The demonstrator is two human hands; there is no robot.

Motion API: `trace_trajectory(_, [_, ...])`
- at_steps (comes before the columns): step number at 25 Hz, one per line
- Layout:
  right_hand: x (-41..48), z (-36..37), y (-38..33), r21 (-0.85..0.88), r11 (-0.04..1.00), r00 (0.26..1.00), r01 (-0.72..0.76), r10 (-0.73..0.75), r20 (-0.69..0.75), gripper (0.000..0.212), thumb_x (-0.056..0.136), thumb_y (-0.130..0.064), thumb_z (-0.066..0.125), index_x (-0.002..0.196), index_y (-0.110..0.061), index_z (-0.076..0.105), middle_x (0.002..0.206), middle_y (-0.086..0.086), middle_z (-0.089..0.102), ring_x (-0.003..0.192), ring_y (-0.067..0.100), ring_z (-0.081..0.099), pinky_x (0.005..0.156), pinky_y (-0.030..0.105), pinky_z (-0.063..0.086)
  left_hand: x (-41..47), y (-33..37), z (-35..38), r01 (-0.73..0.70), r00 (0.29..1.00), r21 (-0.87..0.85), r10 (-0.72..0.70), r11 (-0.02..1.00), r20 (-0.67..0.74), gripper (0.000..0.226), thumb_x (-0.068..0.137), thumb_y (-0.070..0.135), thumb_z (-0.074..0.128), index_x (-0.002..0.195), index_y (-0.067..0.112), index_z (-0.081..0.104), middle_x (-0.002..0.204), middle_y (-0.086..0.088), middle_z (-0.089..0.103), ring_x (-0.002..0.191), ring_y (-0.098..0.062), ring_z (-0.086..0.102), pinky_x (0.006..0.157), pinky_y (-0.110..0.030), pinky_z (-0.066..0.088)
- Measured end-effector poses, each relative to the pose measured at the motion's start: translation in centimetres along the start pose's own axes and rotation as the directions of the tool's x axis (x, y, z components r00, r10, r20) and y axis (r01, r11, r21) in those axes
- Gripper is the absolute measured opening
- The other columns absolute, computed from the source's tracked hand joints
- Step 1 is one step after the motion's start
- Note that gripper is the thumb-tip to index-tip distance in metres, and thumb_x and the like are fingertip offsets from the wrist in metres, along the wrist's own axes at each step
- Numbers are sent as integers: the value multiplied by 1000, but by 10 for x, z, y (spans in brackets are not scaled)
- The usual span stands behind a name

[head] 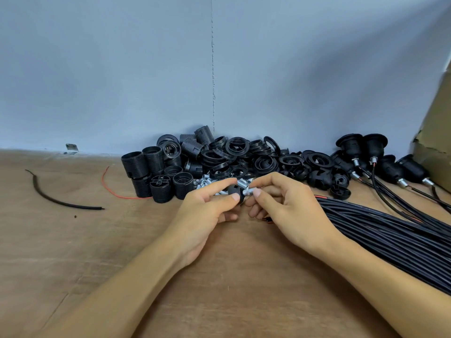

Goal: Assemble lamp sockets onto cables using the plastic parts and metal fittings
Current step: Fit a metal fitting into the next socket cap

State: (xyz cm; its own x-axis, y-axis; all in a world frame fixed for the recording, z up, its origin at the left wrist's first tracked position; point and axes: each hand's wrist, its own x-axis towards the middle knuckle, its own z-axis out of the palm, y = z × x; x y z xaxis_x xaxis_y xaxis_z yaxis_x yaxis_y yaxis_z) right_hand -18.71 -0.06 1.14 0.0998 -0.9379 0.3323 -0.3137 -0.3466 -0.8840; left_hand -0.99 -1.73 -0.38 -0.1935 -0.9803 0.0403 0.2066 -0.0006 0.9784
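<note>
My forearms [136, 276] come in low over the tabletop [97, 240] and meet mid-frame. The left grip [205, 211] pinches a black cap [233, 190] between thumb and forefinger. The right grip [288, 208] pinches a metal fitting [249, 191] by its outer end, and the inner end touches the cap. So the piece I am working on is up in the air between my hands. It sits just in front of the loose fittings [207, 182] and the parts pile [219, 154], and the cables [390, 230] lie to my right.

My main worry is the thread. My fingers hide the joint, so I cannot tell whether the fitting sits square in the cap's hole. If it goes in tilted, I expect it to cross-thread in the plastic and jam or chew the hole.

The second risk is a slip. Both holds are fingertip pinches on small, smooth parts. A turn with too much force could spin the cap in my left fingers, or pop the fitting loose. It would likely land among the loose fittings, where I would lose track of it.

The third is snagging. Bare wire ends [267, 219] show just under my right palm, and my right forearm lies close beside the cables. A wide wrist turn could drag them or catch a strand.
</note>
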Motion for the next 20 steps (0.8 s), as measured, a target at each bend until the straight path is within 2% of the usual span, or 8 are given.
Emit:
trace_trajectory(2, [1,-2,2,-32,999,1000,-4,3,-5,9,98,-10,61,102,-15,66,81,3,75,72,17,73,71,29,59,2,-1,-2,-6,1000,17,6,1000,6,36,95,4,66,126,22,70,100,-8,78,89,-17,71,77,-26,56])
trace_trajectory(4, [2,-4,3,-85,996,1000,7,-8,-15,10,96,-12,65,99,-19,70,78,2,74,72,16,73,73,30,60,3,-1,-3,-10,1000,12,10,1000,5,38,93,2,67,126,21,67,96,-6,78,87,-17,72,76,-26,56])
trace_trajectory(8, [3,-6,2,-3,1000,999,-14,14,-31,13,93,-9,68,99,-19,72,78,2,75,75,14,73,75,29,61,3,-1,-4,-9,1000,-34,8,999,-6,32,91,-3,69,118,14,67,98,-14,78,85,-18,73,77,-26,60])
trace_trajectory(12, [3,-6,3,-40,999,1000,-12,11,-21,15,92,-7,68,96,-21,73,81,0,74,77,14,74,78,34,62,2,-1,-4,-16,1000,-31,16,999,-9,29,88,-2,70,113,14,70,99,-17,77,85,-20,73,76,-27,61])
trace_trajectory(15, [2,-7,1,-71,997,1000,-6,4,-27,17,91,-9,70,95,-26,74,83,-1,74,78,17,73,76,35,62,2,-1,-5,-13,1000,-18,13,1000,0,30,84,5,75,113,10,72,98,-16,78,82,-19,71,73,-26,59])
trace_trajectory(18, [2,-8,0,-81,997,999,-6,3,-41,14,91,-13,72,94,-27,74,82,1,73,78,22,72,73,34,62,3,-1,-7,-14,1000,-11,14,1000,19,45,73,18,80,114,2,73,90,-9,77,79,-18,69,70,-24,58])
trace_trajectory(20, [1,-8,0,-118,993,998,20,-26,-49,10,92,-16,71,94,-25,74,77,2,72,74,21,70,70,32,62,3,-1,-7,-16,1000,-11,16,1000,16,49,68,19,81,113,3,72,88,-8,77,78,-18,70,71,-24,58])
